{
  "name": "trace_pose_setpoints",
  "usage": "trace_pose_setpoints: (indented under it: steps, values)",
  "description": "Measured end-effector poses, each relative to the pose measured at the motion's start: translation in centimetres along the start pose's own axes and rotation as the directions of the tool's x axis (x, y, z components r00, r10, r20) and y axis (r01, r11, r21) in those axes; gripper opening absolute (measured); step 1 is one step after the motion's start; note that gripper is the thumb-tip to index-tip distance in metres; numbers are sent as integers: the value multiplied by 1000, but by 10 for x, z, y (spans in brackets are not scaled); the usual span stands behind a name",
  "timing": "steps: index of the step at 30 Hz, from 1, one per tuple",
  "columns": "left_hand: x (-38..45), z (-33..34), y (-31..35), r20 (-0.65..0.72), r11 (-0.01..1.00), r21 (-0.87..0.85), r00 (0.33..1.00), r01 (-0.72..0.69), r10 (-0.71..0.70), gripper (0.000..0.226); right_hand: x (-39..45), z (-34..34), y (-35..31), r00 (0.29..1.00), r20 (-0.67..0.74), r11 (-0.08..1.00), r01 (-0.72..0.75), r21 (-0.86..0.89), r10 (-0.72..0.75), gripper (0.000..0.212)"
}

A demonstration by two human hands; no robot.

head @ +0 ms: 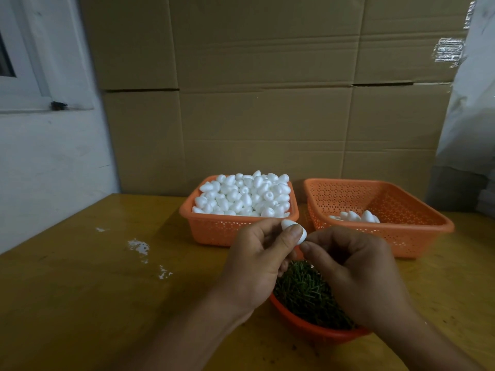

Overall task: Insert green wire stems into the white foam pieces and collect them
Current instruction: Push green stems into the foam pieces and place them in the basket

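1. Left hand (257,259) pinches foam piece (294,231) above stem basket (302,321) at table's (107,290) near edge; right hand (353,266) fingertips curled, touching its lower tip.
2. Piece's long axis slants, narrow end down-right.
3. No readable writing.

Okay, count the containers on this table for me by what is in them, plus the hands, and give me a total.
Orange plastic basket heaped with white foam pieces: 1
Orange plastic basket holding a few foam pieces: 1
Orange plastic basket of green wire stems: 1
Hands, left hand and right hand: 2
Total: 5
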State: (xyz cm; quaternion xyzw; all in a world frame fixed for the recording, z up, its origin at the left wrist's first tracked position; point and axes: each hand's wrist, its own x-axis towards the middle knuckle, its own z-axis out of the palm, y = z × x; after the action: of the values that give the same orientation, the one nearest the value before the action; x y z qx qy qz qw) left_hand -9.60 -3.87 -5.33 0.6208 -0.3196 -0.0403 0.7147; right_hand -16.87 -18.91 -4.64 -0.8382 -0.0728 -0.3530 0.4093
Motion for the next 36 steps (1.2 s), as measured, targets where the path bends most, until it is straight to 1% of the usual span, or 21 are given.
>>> trace_pose_setpoints:
  steps: [5, 10, 15, 18, 26, 31, 34, 36]
  values:
    - [0, -1, 1, 16, 999, 25, 1000, -20, 19, 24, -1, 2, -1, 1000, 18, 999, -9, 30, 9, 8]
    - [0, -1, 0, 17, 1000, 25, 1000, -17, 16, 27, -1, 3, -3, 1000, -4, 1000, -4, 28, 4, 10]
    - [-1, -1, 0, 5, 999, 33, 1000, -29, 28, 31, -1, 4, -1, 999, 30, 996, -28, 83, 26, 13]
    - [-1, 1, 0, -3, 999, 36, 1000, -28, 28, 30, 1, 3, 0, 997, 59, 991, -54, 120, 47, 14]
    - [-2, 1, 0, 27, 999, 36, 999, -22, 22, 41, 2, 4, 3, 997, 64, 988, -53, 146, 44, 17]
    - [-2, 0, -1, 48, 996, 79, 998, -34, 30, 36, 2, 5, 1, 996, 85, 987, -42, 152, 29, 17]
    - [-2, 0, -2, 37, 997, 59, 999, -40, 38, 31, 2, 6, 0, 997, 71, 988, -46, 146, 36, 17]
    - [-1, 0, -1, 43, 997, 50, 998, -50, 48, 30, 3, 5, 0, 997, 38, 989, -67, 132, 63, 16]
